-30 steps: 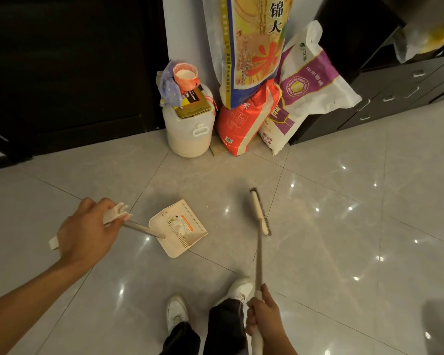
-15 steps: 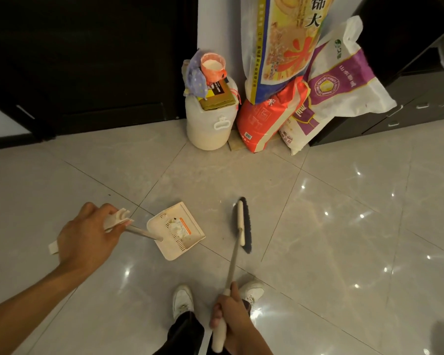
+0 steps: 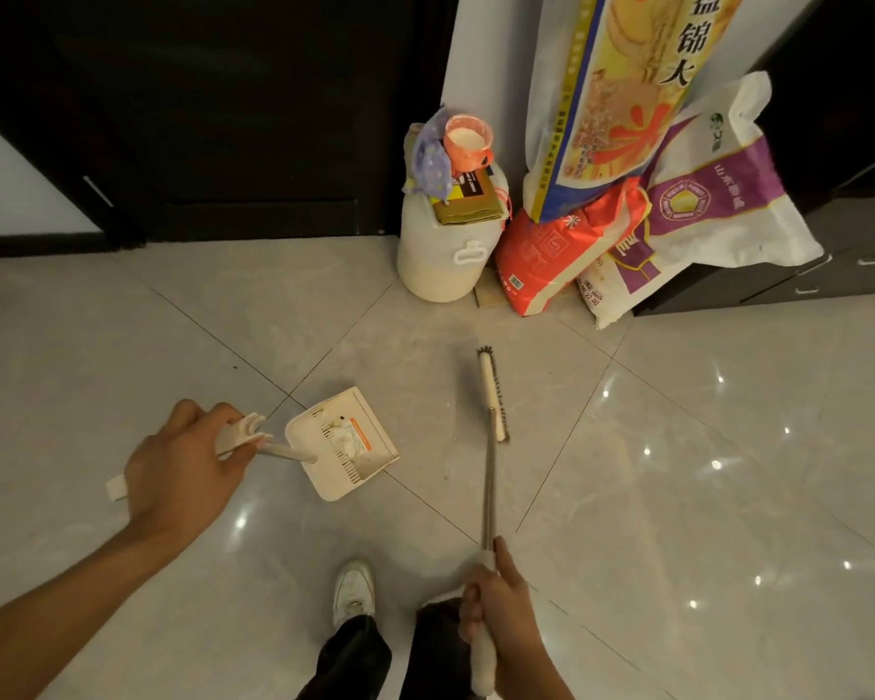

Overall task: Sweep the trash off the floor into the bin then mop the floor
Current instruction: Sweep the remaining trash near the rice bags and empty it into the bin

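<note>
- Both hands are busy: left hand (image 3: 183, 467) is wrapped around the top of the dustpan (image 3: 381, 439) handle, and right hand (image 3: 501, 593) is curled round the white grip at the near end of the broom (image 3: 488, 477). No fingers spread on either one.
- Dustpan sits flat on the floor (image 3: 678, 472), just in front of the left hand, mouth facing right toward the broom. It has some crumpled whitish trash (image 3: 344, 439) in it already.
- Broom head (image 3: 492, 394) is down on the tiles to the right of the pan, near it but not touching, bristles on the far side from the pan.
- Handling guess: both tools look like light plastic on thin metal poles, stiff enough to steer one-handed. That trash looks papery and light, so I'd keep the pan level or it'll slide back out.
- Glossy tile probably lets the pan skid when the broom pushes into it, so lean on that handle.
- Behind them, a white jug (image 3: 440, 255) and some sacks (image 3: 718, 194) stand against the wall. No bin or mop in view.
</note>
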`<action>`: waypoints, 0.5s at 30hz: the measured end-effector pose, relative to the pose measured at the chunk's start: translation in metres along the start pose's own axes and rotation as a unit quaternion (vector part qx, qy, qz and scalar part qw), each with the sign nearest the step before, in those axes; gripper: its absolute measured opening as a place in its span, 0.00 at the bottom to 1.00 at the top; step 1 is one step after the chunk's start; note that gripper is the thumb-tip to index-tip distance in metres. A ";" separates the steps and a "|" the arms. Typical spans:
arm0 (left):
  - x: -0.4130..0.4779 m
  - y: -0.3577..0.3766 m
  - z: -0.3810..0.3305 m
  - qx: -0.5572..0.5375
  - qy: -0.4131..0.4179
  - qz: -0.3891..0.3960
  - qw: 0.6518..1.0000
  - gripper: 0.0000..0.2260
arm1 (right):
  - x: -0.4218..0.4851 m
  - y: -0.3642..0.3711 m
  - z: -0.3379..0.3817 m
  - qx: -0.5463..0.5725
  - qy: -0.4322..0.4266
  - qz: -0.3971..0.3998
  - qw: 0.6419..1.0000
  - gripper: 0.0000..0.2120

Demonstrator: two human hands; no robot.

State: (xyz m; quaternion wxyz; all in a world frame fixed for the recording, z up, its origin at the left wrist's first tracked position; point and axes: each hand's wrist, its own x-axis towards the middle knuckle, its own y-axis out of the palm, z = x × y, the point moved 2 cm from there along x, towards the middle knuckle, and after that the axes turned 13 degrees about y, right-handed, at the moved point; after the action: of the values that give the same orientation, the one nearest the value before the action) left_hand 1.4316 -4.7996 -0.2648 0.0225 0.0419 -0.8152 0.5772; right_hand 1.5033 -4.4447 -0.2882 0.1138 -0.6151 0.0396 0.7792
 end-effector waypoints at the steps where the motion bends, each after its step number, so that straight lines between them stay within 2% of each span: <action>1: 0.000 0.002 -0.001 0.003 0.000 -0.002 1.000 0.11 | 0.001 -0.004 0.004 -0.008 -0.007 -0.007 1.000 0.35; 5: 0.007 0.007 -0.003 0.010 -0.006 -0.003 1.000 0.11 | 0.015 -0.010 0.026 -0.059 -0.029 -0.012 0.998 0.36; 9: 0.025 0.016 -0.011 0.017 0.011 -0.002 1.000 0.11 | 0.034 0.000 0.042 -0.164 -0.017 -0.005 0.986 0.35; 15: 0.054 0.022 -0.034 0.032 0.043 -0.007 0.999 0.13 | 0.019 0.034 0.025 -0.286 0.030 0.068 0.955 0.39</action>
State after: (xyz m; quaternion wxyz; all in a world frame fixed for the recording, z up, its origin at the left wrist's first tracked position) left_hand 1.3752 -4.7625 -0.2699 0.0600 0.0234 -0.7945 0.6039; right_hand 1.4679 -4.4704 -0.3031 -0.1211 -0.6406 -0.1395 0.7454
